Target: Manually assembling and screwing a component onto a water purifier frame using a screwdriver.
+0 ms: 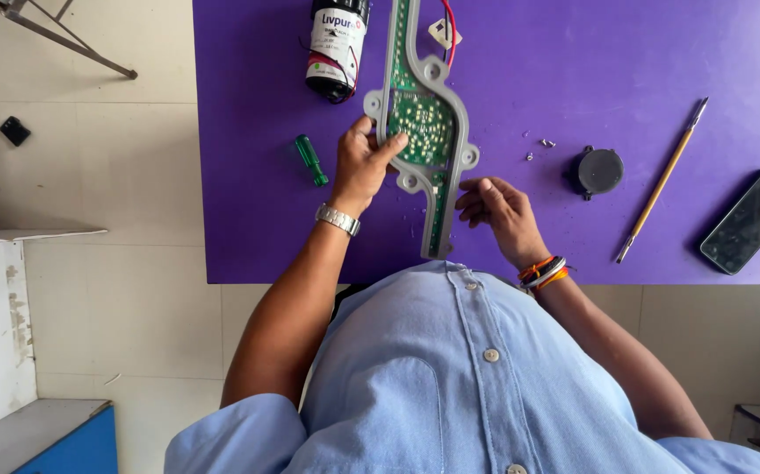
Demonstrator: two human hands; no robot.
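A long grey plastic frame with a green circuit board (pixel 425 123) lies lengthwise on the purple table (pixel 573 53). My left hand (pixel 360 165), with a metal watch at the wrist, grips the frame's left edge, thumb on the green board. My right hand (pixel 501 209), with coloured bands at the wrist, has its fingers curled beside the frame's lower right edge; whether it pinches something small is not visible.
A green-handled screwdriver (pixel 312 160) lies left of my left hand. A black-and-white cylinder with wires (pixel 337 48) lies at the top. To the right lie small screws (pixel 540 147), a round black part (pixel 597 171), a thin yellow tool (pixel 662 180) and a phone (pixel 750 221).
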